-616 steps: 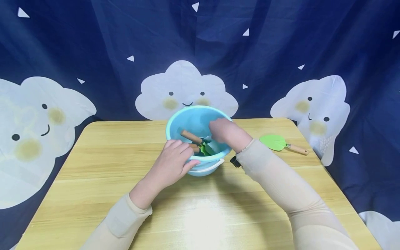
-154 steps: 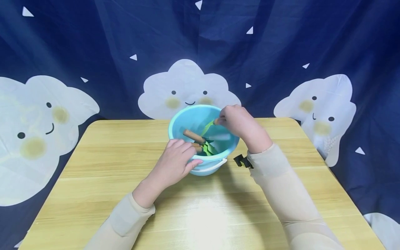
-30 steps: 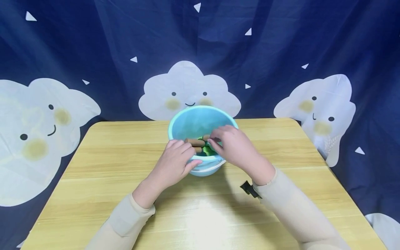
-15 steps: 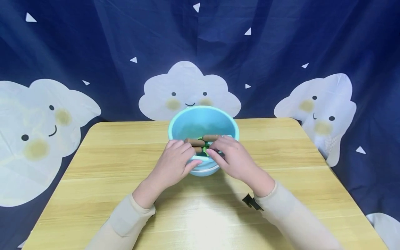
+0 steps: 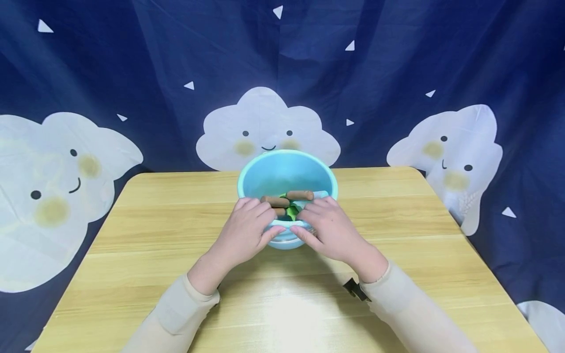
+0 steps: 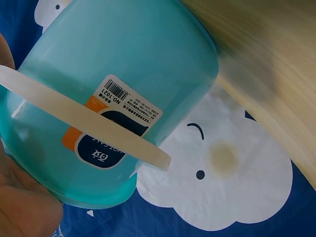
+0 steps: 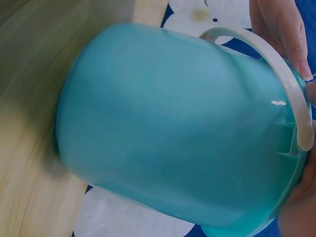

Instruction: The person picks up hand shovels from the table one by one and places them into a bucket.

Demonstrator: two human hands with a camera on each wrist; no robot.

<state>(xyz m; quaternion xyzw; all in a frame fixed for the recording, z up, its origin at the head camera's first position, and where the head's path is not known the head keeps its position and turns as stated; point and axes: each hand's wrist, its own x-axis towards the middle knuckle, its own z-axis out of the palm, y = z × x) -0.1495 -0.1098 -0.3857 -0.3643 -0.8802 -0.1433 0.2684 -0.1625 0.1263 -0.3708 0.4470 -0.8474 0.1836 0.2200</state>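
Observation:
A light blue bucket stands on the table in the head view. My left hand grips its front rim on the left, fingers over the edge and thumb outside. On the right of the same rim my right hand holds on, its thumb near the left one. Inside lie garden tools with wooden handles: one handle at the back, another in the middle, and a third partly behind the left fingers. A green tool part shows between the hands; the bucket's bottom is hidden.
The wooden table reaches to a dark blue curtain with cloud faces behind it. A pale carrying handle hangs across the bucket's labelled side in the left wrist view. A pale blue piece shows inside the bucket at right.
The green trowel, on the table at right at first, was lowered into the bucket by the right hand. That hand let go and moved to the front rim; the left hand stayed.

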